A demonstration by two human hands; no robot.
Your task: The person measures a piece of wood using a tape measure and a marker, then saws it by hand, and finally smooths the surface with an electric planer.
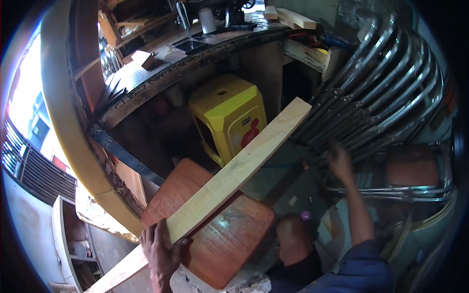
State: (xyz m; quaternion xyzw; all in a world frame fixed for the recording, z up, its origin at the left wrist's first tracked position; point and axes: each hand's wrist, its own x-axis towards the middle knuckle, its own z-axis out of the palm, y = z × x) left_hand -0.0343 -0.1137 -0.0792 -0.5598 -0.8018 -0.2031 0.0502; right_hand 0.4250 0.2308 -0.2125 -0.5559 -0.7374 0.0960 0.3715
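Observation:
A long pale wooden plank [239,163] lies slantwise across a reddish-brown board [227,234], its far end raised toward the right. Near its lower left part, my left hand [161,246] is closed over the plank, fingers across one edge and thumb at the other. My right hand [339,163] is stretched out to the right, apart from the plank, close to chrome metal tubes [361,97]. Motion and shadow smear its fingers, so whether it holds anything cannot be made out.
A yellow plastic stool [229,110] stands beyond the plank, under a worn table [171,63] bearing a sewing machine [234,14]. Stacked chrome frames crowd the right side, with a brown-seated chair [413,166] below them. A pale yellow post [73,122] rises at the left.

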